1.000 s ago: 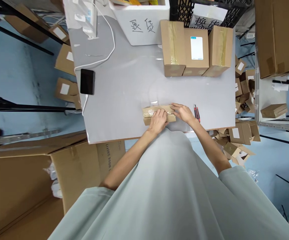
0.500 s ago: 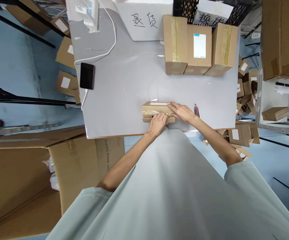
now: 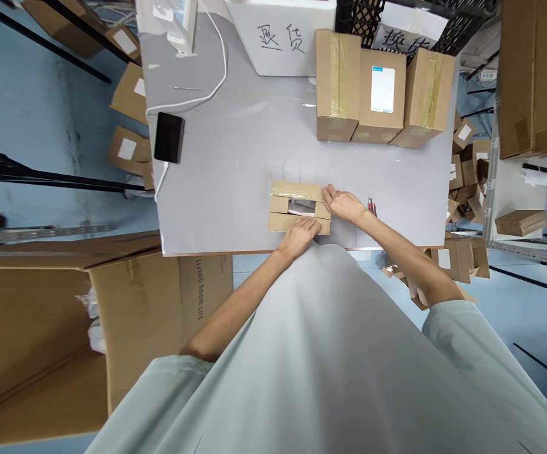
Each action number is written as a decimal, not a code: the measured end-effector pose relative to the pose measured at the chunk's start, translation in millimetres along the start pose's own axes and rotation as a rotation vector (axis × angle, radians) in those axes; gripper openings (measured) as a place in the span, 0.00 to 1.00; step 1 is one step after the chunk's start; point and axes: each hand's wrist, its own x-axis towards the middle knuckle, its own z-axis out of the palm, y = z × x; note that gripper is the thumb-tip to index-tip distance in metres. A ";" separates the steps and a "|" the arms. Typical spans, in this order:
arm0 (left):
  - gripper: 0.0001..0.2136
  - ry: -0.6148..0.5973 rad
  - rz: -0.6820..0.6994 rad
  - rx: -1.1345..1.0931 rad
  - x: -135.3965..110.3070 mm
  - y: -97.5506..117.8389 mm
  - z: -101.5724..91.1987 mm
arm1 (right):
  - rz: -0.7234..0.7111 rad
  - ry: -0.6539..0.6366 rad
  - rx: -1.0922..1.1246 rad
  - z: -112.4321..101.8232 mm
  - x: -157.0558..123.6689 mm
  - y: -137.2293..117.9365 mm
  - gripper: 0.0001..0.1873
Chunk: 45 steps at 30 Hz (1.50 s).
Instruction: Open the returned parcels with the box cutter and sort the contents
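A small flat cardboard box (image 3: 297, 192) lies near the front edge of the grey table (image 3: 236, 164), its two long top flaps parted so that a pale plastic-wrapped item (image 3: 302, 206) shows in the gap. My left hand (image 3: 300, 234) grips the near flap, fingers curled over its edge. My right hand (image 3: 344, 205) holds the box's right end at the far flap, fingers bent on the cardboard.
Three taped cartons (image 3: 382, 94) stand at the back right, before a white bin with handwriting (image 3: 280, 38) and a black crate (image 3: 396, 19). A black device on a white cable (image 3: 168, 137) lies left. A red-black cutter (image 3: 372, 205) lies beside my right hand. Cartons litter the floor.
The box's top flaps have been pulled apart, exposing the wrapped item inside. My left hand slid toward me onto the near flap; my right hand stayed at the right end.
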 end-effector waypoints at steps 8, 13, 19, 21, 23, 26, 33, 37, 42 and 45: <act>0.12 -0.068 0.022 -0.082 -1.6 -10.0 11.6 | 0.100 -0.039 0.037 -5.2 8.2 -5.2 0.26; 0.10 -0.132 0.011 -0.076 -7.5 -9.5 17.2 | 0.204 0.107 0.250 -8.4 13.8 9.2 0.25; 0.07 0.030 -0.079 -0.258 -25.5 -13.1 -5.6 | 0.468 0.375 0.554 11.9 8.5 1.1 0.34; 0.11 0.229 -0.267 -0.206 -32.4 -20.4 -18.8 | 0.489 0.545 0.521 19.5 1.1 -20.1 0.37; 0.20 0.392 -0.438 -0.155 -36.0 -31.8 -29.8 | 0.495 0.649 0.472 27.7 -5.5 -46.5 0.41; 0.32 0.432 -0.565 -0.228 -35.7 -55.3 -36.8 | 0.534 0.626 0.471 42.2 -10.3 -77.4 0.50; 0.31 0.421 -0.767 -0.611 -41.1 -113.2 -21.9 | 0.640 0.682 0.858 80.8 -28.6 -55.1 0.42; 0.30 0.571 -0.753 -0.483 -49.6 -115.7 -24.5 | 0.749 0.662 0.871 91.7 -38.7 -44.9 0.38; 0.25 0.295 -0.295 -0.171 -44.3 -89.6 -44.5 | 0.684 0.720 0.601 78.8 -44.6 -58.9 0.29; 0.32 0.128 -0.147 -0.096 -22.5 -79.4 -47.6 | 0.635 0.732 0.606 69.2 -48.1 -69.5 0.30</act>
